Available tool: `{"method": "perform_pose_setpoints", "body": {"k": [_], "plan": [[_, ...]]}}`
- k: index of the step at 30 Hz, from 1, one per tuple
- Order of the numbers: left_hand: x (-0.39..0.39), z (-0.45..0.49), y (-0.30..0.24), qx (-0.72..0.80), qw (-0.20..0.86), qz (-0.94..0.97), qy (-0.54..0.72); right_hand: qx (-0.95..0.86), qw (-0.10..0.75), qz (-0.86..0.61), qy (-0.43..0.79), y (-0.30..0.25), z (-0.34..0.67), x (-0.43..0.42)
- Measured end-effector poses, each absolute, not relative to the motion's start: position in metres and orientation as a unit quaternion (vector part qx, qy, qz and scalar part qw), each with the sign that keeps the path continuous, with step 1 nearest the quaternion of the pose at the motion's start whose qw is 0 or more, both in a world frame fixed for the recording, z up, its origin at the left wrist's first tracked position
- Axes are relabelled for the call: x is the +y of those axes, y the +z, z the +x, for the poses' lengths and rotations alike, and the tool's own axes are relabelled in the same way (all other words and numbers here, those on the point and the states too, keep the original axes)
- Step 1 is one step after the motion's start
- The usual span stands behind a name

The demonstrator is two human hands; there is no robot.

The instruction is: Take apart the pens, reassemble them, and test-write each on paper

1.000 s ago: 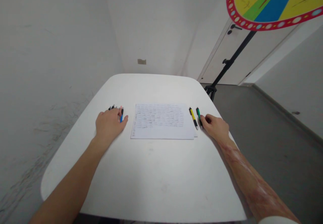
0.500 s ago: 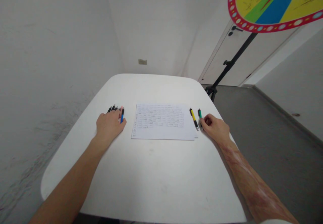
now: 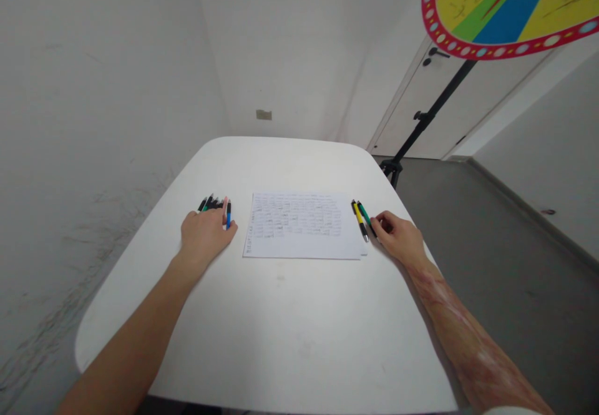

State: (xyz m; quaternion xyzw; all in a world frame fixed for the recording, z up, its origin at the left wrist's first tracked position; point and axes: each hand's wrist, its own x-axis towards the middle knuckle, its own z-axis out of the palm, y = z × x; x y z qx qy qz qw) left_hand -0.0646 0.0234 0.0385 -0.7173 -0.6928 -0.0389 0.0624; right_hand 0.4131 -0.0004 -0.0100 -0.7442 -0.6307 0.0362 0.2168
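My left hand lies over a bunch of pens at the left of the white table, thumb spread apart and fingertips mostly hidden. Beyond its fingers show several dark pen ends, a pink pen and a blue pen close to the thumb. At the right, my right hand has thumb and forefinger closed at the lower part of a green pen, which lies slanted. Its upper end is against a yellow pen beside the paper. Between the hands are handwritten sheets of paper.
The white table has rounded corners and stands close to the walls. Past its far right corner rises a black stand carrying a colourful wheel. Behind it is a door.
The green pen's upper end has swung left against the yellow pen. My left hand has shifted slightly right, and the blue pen now lies straighter.
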Motion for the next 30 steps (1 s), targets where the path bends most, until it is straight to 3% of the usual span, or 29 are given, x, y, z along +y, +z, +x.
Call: {"method": "perform_pose_setpoints", "body": {"k": [8, 12, 15, 18, 21, 25, 30], "plan": [[0.019, -0.059, 0.045, -0.720, 0.067, -0.689, -0.042, -0.626, 0.252, -0.737, 0.027, -0.015, 0.417, 0.001], [0.017, -0.058, 0.042, -0.675, 0.128, -0.711, -0.153, -0.612, 0.343, -0.713, -0.013, -0.011, 0.415, -0.003], [0.012, -0.047, 0.037, -0.549, 0.169, -0.784, -0.235, -0.615, 0.419, -0.668, -0.031, 0.000, 0.399, -0.008], [0.005, -0.027, 0.029, -0.413, 0.172, -0.850, -0.278, -0.655, 0.444, -0.609, 0.054, 0.012, 0.364, -0.015], [-0.001, -0.006, 0.024, -0.338, 0.165, -0.879, -0.294, -0.706, 0.411, -0.554, 0.161, 0.018, 0.323, -0.017], [-0.005, 0.013, 0.022, -0.312, 0.148, -0.897, -0.275, -0.728, 0.364, -0.523, 0.253, 0.014, 0.287, -0.013], [0.001, 0.024, 0.010, -0.324, 0.101, -0.902, -0.268, -0.707, 0.401, -0.489, 0.316, 0.001, 0.280, -0.010]]}}
